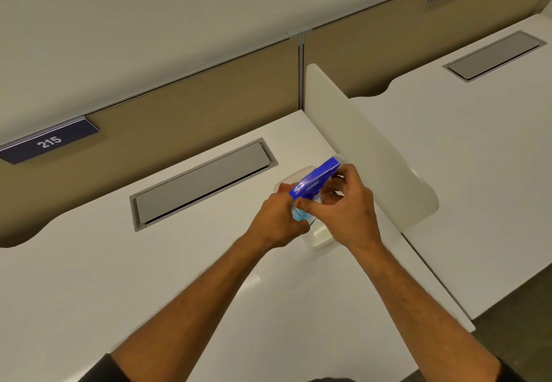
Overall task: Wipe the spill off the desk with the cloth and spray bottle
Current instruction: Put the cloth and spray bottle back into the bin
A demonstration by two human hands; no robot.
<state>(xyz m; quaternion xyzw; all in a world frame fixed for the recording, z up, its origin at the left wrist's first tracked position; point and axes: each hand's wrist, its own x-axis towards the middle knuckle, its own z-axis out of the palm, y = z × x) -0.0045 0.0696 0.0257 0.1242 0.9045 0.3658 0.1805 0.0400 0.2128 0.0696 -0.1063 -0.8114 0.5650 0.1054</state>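
Note:
A clear spray bottle (313, 180) with a blue trigger head stands on the white desk (119, 277), near the side divider. My left hand (277, 220) wraps the bottle's body from the left. On the blue head and neck, my right hand (346, 205) grips with the fingers curled from the right. The head's nozzle points away toward the divider. Neither a cloth nor a spill shows on the desk.
A grey cable flap (203, 181) is set into the desk behind the bottle. A white side divider (367, 148) rises just right of my hands. A tan back panel carries a "215" label (49, 142). The neighbouring desk (478, 172) lies beyond the divider.

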